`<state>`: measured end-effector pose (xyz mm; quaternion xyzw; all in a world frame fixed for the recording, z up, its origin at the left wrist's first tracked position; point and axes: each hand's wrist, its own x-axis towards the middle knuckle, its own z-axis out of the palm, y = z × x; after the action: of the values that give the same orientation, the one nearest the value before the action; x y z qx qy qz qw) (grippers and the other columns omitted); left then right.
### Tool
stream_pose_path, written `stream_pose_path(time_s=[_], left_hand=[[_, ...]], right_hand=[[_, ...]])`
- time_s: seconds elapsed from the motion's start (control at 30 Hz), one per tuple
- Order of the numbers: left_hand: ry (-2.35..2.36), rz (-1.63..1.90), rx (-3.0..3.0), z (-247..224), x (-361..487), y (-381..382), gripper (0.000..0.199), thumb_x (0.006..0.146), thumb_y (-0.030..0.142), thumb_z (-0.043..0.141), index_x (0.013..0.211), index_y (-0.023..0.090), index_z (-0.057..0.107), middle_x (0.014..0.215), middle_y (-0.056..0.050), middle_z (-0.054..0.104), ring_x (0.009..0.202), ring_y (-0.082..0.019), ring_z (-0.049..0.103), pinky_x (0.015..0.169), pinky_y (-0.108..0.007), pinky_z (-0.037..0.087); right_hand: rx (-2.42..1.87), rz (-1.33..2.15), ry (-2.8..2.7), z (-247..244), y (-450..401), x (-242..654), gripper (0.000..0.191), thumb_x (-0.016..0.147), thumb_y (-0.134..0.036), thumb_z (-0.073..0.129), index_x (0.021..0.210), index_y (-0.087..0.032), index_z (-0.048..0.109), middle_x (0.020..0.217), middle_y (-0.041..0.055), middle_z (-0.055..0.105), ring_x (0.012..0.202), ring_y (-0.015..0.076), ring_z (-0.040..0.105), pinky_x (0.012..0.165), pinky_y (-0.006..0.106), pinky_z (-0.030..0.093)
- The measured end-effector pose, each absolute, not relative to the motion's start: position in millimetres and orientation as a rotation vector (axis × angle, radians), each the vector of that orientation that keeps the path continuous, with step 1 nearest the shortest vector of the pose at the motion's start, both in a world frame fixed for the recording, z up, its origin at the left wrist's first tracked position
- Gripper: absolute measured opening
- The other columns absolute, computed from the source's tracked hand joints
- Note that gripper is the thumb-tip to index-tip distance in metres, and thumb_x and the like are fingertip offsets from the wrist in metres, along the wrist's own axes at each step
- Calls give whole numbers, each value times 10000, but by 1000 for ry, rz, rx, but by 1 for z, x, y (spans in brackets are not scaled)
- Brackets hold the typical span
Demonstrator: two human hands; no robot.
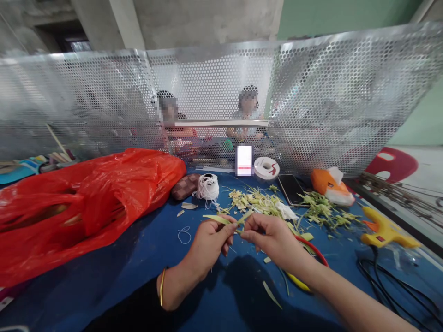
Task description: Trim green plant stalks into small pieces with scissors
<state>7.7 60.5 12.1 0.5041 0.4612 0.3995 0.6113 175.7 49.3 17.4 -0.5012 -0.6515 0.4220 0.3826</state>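
Note:
My left hand and my right hand are close together above the blue table. Between the thumb and fingers of my left hand is a flat pale-green leaf strip, its tip pointing left. My right hand pinches at the other end, where a green strip rises between the two hands; the exact hold is partly hidden by the fingers. Behind the hands lies a heap of yellow-green leaf scraps. Partly under my right forearm are tools with red and yellow handles.
A red plastic bag fills the left side. White string, a checkered pouch, a ribbon spool, a phone and a tissue pack stand behind. A yellow glue gun with black cord lies right. Two people sit beyond the perforated screen.

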Motion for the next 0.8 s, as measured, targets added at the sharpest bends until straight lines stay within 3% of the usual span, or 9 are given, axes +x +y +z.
stream_pose_path(time_s=[0.2,0.37,0.57,0.8], left_hand=[[1016,909,1091,14,5,64,361,731,480,705,811,141,608,564,45,549,428,-65,473,428,-186,417],[954,775,1077,15,5,60,462,756,597,626,772,137,599,600,-5,613,437,-75,512,433,-193,426],[1009,689,1114,9,10,54,359,741,500,686,827,181,546,518,86,502,364,-49,415,373,-163,350],[985,651,1181,6,10,52,296,760,451,652,819,190,527,478,114,412,354,-48,344,355,-162,318]], right_hand=[[-1290,1131,-1615,17,53,174,190,758,-313,620,633,-194,542,557,-43,514,506,108,458,517,246,370],[-1171,1159,-1414,14,56,170,231,769,-399,636,675,-191,598,632,-19,568,611,132,498,611,266,402],[-1212,1083,-1366,5,56,167,267,765,-350,620,562,-194,545,553,-28,517,562,128,455,585,268,376],[-1225,1018,-1296,3,56,167,269,751,-354,604,556,-198,506,517,-44,458,532,124,411,560,264,347]])
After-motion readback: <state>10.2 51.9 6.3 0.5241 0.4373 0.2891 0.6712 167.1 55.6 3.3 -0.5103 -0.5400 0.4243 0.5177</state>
